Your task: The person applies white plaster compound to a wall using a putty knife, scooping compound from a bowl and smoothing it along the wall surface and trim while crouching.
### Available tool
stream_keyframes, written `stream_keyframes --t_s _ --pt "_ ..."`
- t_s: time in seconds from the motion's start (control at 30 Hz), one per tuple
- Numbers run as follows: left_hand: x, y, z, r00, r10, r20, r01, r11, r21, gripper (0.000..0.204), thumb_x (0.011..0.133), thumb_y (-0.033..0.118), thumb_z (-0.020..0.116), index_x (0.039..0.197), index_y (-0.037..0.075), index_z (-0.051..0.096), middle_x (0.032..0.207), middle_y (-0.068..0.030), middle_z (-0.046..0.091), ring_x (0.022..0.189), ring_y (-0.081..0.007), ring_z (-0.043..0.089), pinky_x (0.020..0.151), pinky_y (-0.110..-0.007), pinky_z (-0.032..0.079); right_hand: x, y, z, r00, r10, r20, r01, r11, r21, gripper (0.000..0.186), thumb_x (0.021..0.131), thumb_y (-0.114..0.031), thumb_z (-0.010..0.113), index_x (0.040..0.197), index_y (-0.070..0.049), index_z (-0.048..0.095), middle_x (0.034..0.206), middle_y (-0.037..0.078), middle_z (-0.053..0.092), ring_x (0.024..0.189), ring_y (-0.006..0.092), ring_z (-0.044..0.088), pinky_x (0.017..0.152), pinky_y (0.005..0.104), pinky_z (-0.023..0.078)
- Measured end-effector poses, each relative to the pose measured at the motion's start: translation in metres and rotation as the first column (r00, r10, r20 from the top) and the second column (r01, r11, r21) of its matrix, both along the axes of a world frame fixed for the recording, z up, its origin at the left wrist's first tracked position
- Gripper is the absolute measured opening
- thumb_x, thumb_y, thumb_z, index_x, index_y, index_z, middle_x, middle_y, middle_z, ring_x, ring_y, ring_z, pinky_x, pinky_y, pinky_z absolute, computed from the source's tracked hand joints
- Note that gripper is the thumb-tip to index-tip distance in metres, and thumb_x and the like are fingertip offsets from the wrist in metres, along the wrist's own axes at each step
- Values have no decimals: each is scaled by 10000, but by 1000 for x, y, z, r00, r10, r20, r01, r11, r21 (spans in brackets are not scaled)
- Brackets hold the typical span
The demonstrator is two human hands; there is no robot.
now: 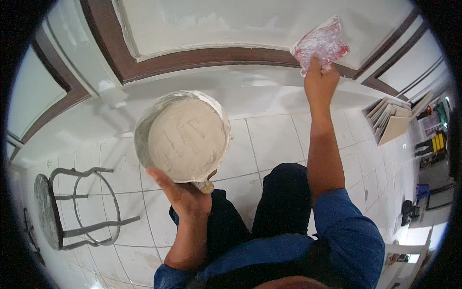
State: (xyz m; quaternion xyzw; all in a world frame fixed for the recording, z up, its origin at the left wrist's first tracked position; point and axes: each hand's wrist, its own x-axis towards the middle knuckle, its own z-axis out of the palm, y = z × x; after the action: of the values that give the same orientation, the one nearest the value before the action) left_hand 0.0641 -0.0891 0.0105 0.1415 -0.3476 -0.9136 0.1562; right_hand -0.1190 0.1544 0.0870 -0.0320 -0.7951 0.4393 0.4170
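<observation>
My left hand (pixel 182 193) supports a round metal pot (pixel 143 139) from below, its thumb along the near side and the other fingers mostly hidden underneath. Thick off-white putty (pixel 188 129) fills much of the pot. A short, putty-smeared handle (pixel 205 187) sticks out beside that hand. Farther off to the right, my right hand (pixel 321 79) pinches a red putty spreader (pixel 321 42) coated in white. The spreader is up in front of the white wall panel (pixel 216 24), near its brown frame (pixel 207 56); whether it touches the surface I cannot tell.
A grey metal stool (pixel 50 212) lies on its side on the white tiled floor (pixel 269 137) at left. Several flat boards (pixel 392 118) lean together at right. Beyond them are a yellow-and-black item (pixel 435 143) and a blue object (pixel 422 191).
</observation>
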Motion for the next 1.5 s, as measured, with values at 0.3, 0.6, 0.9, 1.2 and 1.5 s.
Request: stream_keyframes --t_s 0.3,0.6,0.9,1.2,1.5 --pt "12 -25 -8 995 30 -91 -25 998 53 930 879 758 380 1494 94 164 1422 -130 367 1193 -262 516 832 -381 568 -18 -16 -8 985 -102 -138 117 988 102 269 865 -153 569 728 77 594 634 219 615 614 340 621 628 432 458" --pt "14 -33 -8 995 21 -102 -14 997 78 944 875 761 389 1492 80 173 1428 -125 358 1247 -240 476 927 -372 521 -21 -44 1 979 -153 -133 179 960 217 300 859 -202 590 747 75 618 619 189 623 565 291 593 611 406 460" --pt "14 -35 0 977 213 21 -214 971 107 873 865 764 410 1438 115 294 1304 -105 509 922 -259 641 580 -368 586 -38 -137 -9 990 -66 -128 104 942 318 220 810 -206 631 784 11 657 575 167 608 543 329 624 588 410 493" --pt "17 -32 10 970 238 39 -239 970 36 866 860 770 410 1434 131 303 1320 -119 504 982 -267 651 596 -347 605 -14 -240 -10 982 173 -78 -140 937 319 279 754 -189 671 852 69 632 677 251 641 657 421 660 639 471 537" --pt "16 -25 7 975 220 -43 -216 973 88 861 861 755 432 1446 139 286 1350 -119 479 1035 -274 633 630 -373 623 4 -123 -4 946 270 -180 -236 953 192 125 856 -101 623 843 21 650 679 127 646 596 215 600 563 371 480"
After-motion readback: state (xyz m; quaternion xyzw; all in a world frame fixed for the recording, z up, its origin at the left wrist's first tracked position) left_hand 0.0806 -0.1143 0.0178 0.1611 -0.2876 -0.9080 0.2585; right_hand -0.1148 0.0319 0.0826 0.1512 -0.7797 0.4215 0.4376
